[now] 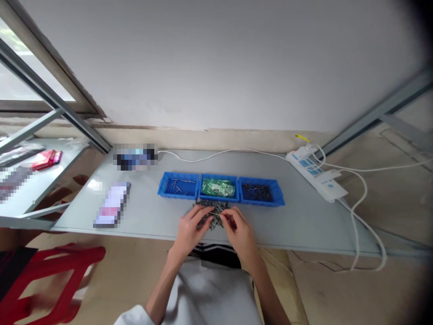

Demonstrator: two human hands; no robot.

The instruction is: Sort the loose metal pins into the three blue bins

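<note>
A heap of dark metal screws [219,206] lies on the grey table, directly in front of the bins. Over it, both my hands are closed in a pinch with their fingertips close together. My left hand [191,228] and my right hand [239,230] hold a thin, light-coloured metal piece between them, apparently a screw; its ends are hidden by my fingers. Beyond the heap stand three blue bins side by side: the left bin [178,174] holds several loose thin screws, the middle bin [219,199] small green-and-clear plastic packets, the right bin [278,193] dark screws.
A white power strip [318,176] with plugs and cables lies at the table's right. A white cable [203,159] runs along the back. At left are a blurred phone-like object [112,204] and a blurred dark item [135,159]. A red stool [64,266] stands lower left.
</note>
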